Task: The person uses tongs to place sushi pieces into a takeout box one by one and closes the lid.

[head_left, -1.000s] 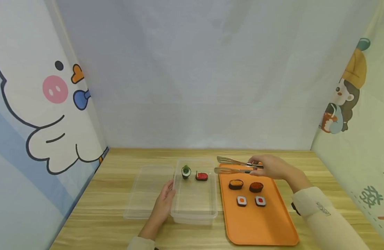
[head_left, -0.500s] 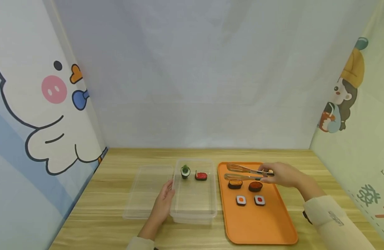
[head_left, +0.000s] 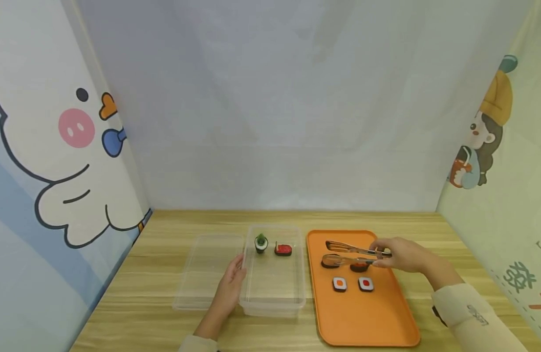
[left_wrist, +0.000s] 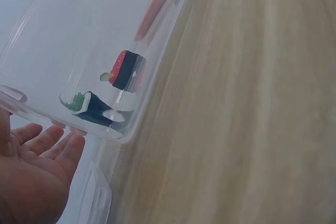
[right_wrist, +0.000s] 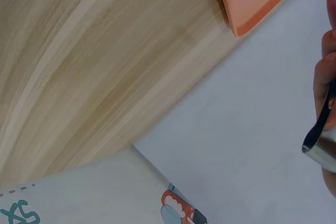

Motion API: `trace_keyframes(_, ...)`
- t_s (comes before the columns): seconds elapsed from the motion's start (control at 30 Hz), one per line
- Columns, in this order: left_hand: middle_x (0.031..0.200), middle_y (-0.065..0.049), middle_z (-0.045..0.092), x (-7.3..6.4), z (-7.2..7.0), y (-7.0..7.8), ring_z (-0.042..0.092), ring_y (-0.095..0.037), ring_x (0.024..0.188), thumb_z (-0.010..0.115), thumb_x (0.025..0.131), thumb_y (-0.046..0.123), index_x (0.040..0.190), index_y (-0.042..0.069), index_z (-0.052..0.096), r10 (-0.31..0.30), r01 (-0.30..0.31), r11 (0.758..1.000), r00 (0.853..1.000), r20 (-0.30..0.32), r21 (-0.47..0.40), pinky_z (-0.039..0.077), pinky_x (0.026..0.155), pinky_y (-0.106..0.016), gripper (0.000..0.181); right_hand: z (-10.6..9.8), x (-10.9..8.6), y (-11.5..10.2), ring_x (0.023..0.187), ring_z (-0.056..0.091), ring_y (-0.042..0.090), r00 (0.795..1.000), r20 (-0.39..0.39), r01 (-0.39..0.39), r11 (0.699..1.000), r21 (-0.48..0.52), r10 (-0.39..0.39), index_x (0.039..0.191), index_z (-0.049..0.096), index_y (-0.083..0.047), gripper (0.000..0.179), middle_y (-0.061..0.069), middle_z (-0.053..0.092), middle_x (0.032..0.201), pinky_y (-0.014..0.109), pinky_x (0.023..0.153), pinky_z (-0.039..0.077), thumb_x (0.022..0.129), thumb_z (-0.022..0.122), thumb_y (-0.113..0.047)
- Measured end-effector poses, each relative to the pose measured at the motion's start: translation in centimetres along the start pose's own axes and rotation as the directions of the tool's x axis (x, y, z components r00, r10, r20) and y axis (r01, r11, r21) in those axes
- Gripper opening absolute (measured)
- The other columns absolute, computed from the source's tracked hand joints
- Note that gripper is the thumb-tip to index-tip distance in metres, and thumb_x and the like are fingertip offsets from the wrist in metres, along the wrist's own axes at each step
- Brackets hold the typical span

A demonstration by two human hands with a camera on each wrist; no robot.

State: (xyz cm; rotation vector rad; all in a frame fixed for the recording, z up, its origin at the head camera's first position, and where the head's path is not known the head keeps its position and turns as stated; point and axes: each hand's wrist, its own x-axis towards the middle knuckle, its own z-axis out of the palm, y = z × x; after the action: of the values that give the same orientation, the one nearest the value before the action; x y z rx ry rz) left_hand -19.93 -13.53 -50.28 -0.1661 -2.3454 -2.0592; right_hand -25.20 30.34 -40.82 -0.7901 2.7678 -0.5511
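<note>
1. Tongs point(head_left: 357, 250), pinched in the right hand point(head_left: 403, 254), arms parted, perhaps to leave room between
2. Black-sided sushi point(head_left: 329, 267) beneath their nearer tip, on the orange tray point(head_left: 367, 322)
3. Clear box point(head_left: 273, 307) left of them, the left hand's point(head_left: 231, 279) loose fingers touching it, probably for steadiness

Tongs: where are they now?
Head view, right side: the right hand holds the tongs over the orange tray, partly covering its two oval sushi pieces.

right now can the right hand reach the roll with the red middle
Likely yes: the roll lies uncovered on the orange tray, and the right hand holds spread tongs close by.
</note>
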Motion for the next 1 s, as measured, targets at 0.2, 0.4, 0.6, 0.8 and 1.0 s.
trace_keyframes(0.2,0.146,-0.033,0.035,0.0,0.0,-0.2,0.036,-0.045,0.132,0.038,0.105,0.01,0.147,-0.009,0.028,-0.002,0.002,1.0,1.0,0.004,-0.004,0.028,0.11,-0.054,0.047,0.6,0.2,0.8,0.073,0.052,0.009,1.0,0.018,0.005,1.0,-0.004,-0.005,0.112,0.064,-0.01,0.034,-0.006,0.06,0.092,0.032,0.062,0.046,0.089,0.072,-0.034)
trace_keyframes(0.4,0.146,-0.032,0.035,-0.1,0.0,-0.1,0.036,-0.044,0.133,0.038,0.105,0.009,0.147,-0.008,0.028,-0.009,0.009,1.0,1.0,0.004,-0.004,0.027,0.11,-0.054,0.047,1.1,0.5,1.2,0.078,0.056,0.011,0.999,0.026,0.027,1.0,-0.009,-0.027,0.111,0.064,-0.01,0.031,-0.007,0.061,0.093,0.034,0.065,0.049,0.09,0.071,-0.032)
trace_keyframes(0.6,0.146,-0.032,0.036,-0.2,0.0,-0.1,0.037,-0.044,0.132,0.039,0.105,0.009,0.147,-0.008,0.029,-0.01,0.01,1.0,1.0,-0.001,0.003,0.029,0.109,-0.054,0.047,1.3,0.6,0.8,0.074,0.053,0.008,0.999,0.025,0.022,0.999,-0.034,-0.022,0.109,0.065,-0.015,0.025,-0.009,0.061,0.093,0.032,0.062,0.046,0.091,0.07,-0.031)
trace_keyframes(0.8,0.145,-0.032,0.037,-0.1,0.1,-0.1,0.039,-0.044,0.131,0.039,0.105,0.01,0.147,-0.008,0.03,-0.004,0.004,1.0,1.0,-0.004,0.006,0.03,0.108,-0.055,0.047,1.3,0.7,0.5,0.073,0.052,0.008,1.0,0.021,0.015,0.999,-0.038,-0.014,0.108,0.065,-0.017,0.022,-0.009,0.06,0.093,0.032,0.061,0.045,0.091,0.07,-0.03)
trace_keyframes(1.0,0.145,-0.032,0.036,0.0,0.0,-0.2,0.038,-0.044,0.131,0.039,0.105,0.011,0.147,-0.007,0.029,-0.007,0.007,1.0,1.0,-0.002,0.008,0.03,0.109,-0.055,0.047,1.4,0.6,0.5,0.072,0.051,0.008,1.0,0.023,0.019,0.999,-0.028,-0.018,0.108,0.065,-0.016,0.022,-0.009,0.059,0.092,0.031,0.06,0.045,0.092,0.069,-0.03)
